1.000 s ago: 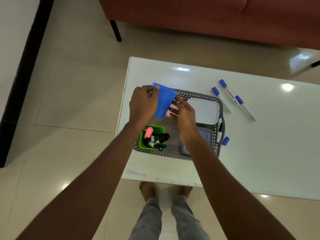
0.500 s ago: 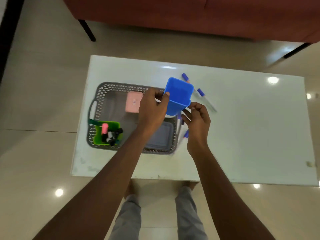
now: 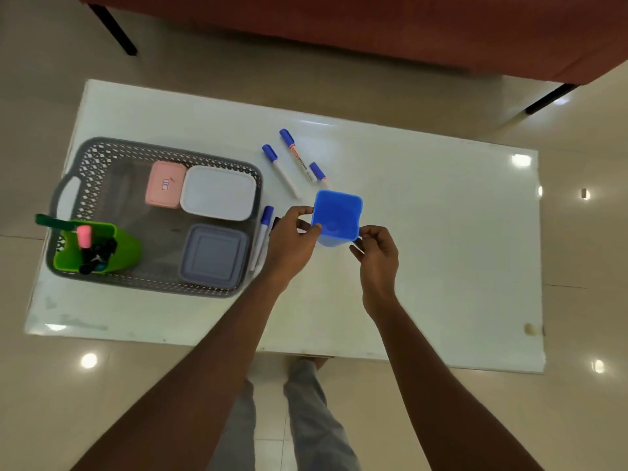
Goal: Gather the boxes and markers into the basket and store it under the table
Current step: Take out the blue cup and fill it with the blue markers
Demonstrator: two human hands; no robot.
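Half a second ago the blue square cup (image 3: 337,217) was tipped above the basket's right end; now it sits upright, mouth up, over the white table (image 3: 424,253) to the right of the basket, with the loose markers just beyond it. Left hand (image 3: 292,241) pinches the cup's left wall between thumb and fingers, while the right hand (image 3: 375,254) touches the near right corner with its fingertips, a lighter steadying hold; whether the base has reached the tabletop I cannot tell. It looks like thin, rigid moulded plastic with rounded corners and smooth, slightly glossy walls, so it should be light and stiff, easily tipped when empty, and best taken by two opposite walls near the rim. The grey basket (image 3: 102,158), a perforated lattice tub with a handle slot, already holds a pink lidded box (image 3: 165,184), a white box (image 3: 219,193), a grey box (image 3: 213,255) and a green cup (image 3: 112,248) of pens. Three blue-capped markers (image 3: 295,154) lie on the glossy table, and a fourth (image 3: 263,234) rests against the basket's right wall.
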